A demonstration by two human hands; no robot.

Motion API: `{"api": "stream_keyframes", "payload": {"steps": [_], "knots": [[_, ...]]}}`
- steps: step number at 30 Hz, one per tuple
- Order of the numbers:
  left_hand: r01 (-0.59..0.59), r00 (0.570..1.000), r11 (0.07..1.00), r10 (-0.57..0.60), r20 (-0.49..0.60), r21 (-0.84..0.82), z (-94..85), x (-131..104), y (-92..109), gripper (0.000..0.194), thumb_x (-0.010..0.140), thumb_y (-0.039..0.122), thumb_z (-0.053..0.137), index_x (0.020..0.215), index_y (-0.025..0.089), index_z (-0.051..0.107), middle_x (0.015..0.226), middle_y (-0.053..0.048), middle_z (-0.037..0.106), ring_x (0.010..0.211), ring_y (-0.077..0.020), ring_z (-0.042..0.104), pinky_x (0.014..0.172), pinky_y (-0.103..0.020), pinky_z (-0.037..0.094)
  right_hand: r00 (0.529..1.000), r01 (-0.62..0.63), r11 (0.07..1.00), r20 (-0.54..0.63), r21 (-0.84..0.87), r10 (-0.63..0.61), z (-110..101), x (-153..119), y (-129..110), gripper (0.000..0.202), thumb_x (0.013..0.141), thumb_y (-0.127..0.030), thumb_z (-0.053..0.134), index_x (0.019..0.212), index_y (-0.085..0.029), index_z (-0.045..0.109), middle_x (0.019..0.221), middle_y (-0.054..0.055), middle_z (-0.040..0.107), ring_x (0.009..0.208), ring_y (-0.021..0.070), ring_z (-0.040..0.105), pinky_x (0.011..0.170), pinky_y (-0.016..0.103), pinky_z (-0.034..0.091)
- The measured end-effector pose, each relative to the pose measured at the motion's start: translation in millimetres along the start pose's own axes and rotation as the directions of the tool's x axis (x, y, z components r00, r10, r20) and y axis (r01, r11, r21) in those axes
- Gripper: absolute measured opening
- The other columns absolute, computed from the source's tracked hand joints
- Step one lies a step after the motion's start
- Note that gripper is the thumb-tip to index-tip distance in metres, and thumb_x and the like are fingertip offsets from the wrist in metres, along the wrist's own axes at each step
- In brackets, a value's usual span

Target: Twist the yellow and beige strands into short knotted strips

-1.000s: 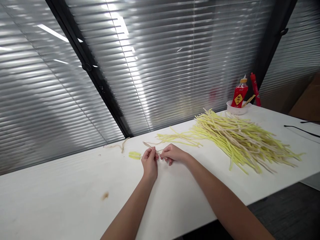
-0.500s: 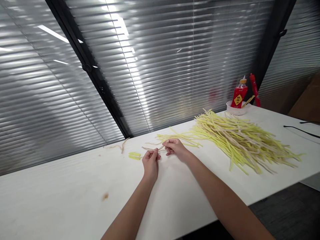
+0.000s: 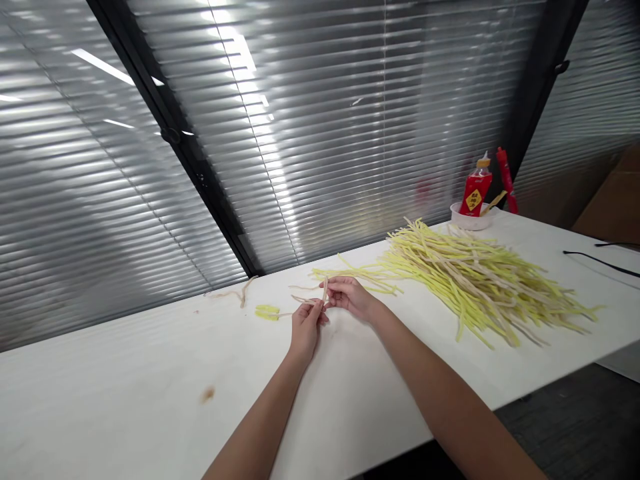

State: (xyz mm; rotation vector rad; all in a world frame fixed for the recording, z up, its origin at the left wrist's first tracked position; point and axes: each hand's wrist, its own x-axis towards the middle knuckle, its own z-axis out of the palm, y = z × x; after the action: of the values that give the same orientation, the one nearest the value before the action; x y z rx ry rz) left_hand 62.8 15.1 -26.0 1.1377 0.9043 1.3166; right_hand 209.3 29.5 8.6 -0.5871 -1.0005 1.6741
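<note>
My left hand point(image 3: 306, 328) is closed in a pinch over the white table, holding a beige pipe cleaner point(image 3: 325, 288) that sticks up between my hands. Close against it, the fingers of my right hand point(image 3: 351, 297) are pinched on the same beige stem. Just left of my left hand lies a short folded yellow pipe cleaner piece point(image 3: 267, 312), with a thin beige end running from it toward my fingers. Behind my right hand, loose yellow pipe cleaners point(image 3: 360, 272) lie spread out. Exactly how the stem is bent between my fingertips is partly hidden.
A large pile of yellow and beige pipe cleaners point(image 3: 465, 280) covers the right side of the table point(image 3: 150, 400). Behind it, a red-labelled bottle point(image 3: 475, 193) stands in a white bowl point(image 3: 467, 222). Loose beige stems point(image 3: 243, 293) lie near the blinds point(image 3: 320, 133).
The beige stem lay nearly flat between my hands and now points upward. My left hand has shifted slightly right, nearer my right hand.
</note>
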Motion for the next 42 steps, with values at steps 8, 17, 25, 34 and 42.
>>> {"api": "stream_keyframes", "payload": {"steps": [8,17,25,34,42], "knots": [[-0.001,0.997,1.0,0.0,0.073,0.013,1.6,-2,-1,0.027,0.073,0.042,0.064,0.07,0.016,0.057,0.062,-0.001,0.055,0.054,-0.0109,0.049,0.054,-0.024,0.037,0.999,-0.026,0.992,0.026,-0.122,0.029,1,-3,-2,0.024,0.066,-0.033,0.069,0.082,-0.016,0.065,0.06,-0.003,0.052,0.052,0.0073,0.046,0.059,0.024,0.042],[0.009,0.983,0.998,-0.019,0.185,0.058,8.6,-8,8,0.028,0.075,0.042,0.062,0.065,0.015,0.058,0.067,-0.003,0.055,0.058,-0.0126,0.048,0.058,-0.026,0.038,0.999,-0.052,0.983,-0.016,-0.175,0.05,-1,1,5,0.025,0.063,-0.035,0.072,0.077,-0.016,0.062,0.056,-0.006,0.047,0.045,0.0044,0.034,0.047,0.02,0.034],[-0.036,0.965,0.998,0.023,0.26,0.046,2.8,-6,1,0.025,0.079,0.037,0.056,0.064,0.017,0.055,0.062,-0.003,0.054,0.062,-0.0152,0.049,0.066,-0.028,0.037,0.999,-0.038,0.96,0.014,-0.277,0.044,-1,1,8,0.034,0.067,-0.044,0.07,0.087,-0.018,0.059,0.067,-0.003,0.06,0.052,0.0092,0.055,0.054,0.023,0.044],[-0.056,0.934,0.996,0.026,0.355,0.075,3.3,-8,3,0.03,0.086,0.04,0.044,0.067,0.017,0.049,0.064,-0.003,0.053,0.066,-0.0165,0.048,0.07,-0.03,0.036,0.992,-0.018,0.962,0.118,-0.271,0.052,-2,1,13,0.032,0.076,-0.045,0.063,0.09,-0.018,0.053,0.094,0.005,0.066,0.041,0.0101,0.057,0.04,0.025,0.047],[-0.029,0.929,0.997,0.0,0.37,0.073,5.1,-10,4,0.034,0.088,0.045,0.039,0.068,0.018,0.044,0.065,-0.002,0.052,0.064,-0.0151,0.048,0.069,-0.03,0.036,0.991,-0.006,0.96,0.128,-0.279,0.043,-3,1,14,0.032,0.077,-0.046,0.062,0.09,-0.018,0.052,0.093,0.005,0.065,0.04,0.0124,0.059,0.034,0.025,0.047]]}}
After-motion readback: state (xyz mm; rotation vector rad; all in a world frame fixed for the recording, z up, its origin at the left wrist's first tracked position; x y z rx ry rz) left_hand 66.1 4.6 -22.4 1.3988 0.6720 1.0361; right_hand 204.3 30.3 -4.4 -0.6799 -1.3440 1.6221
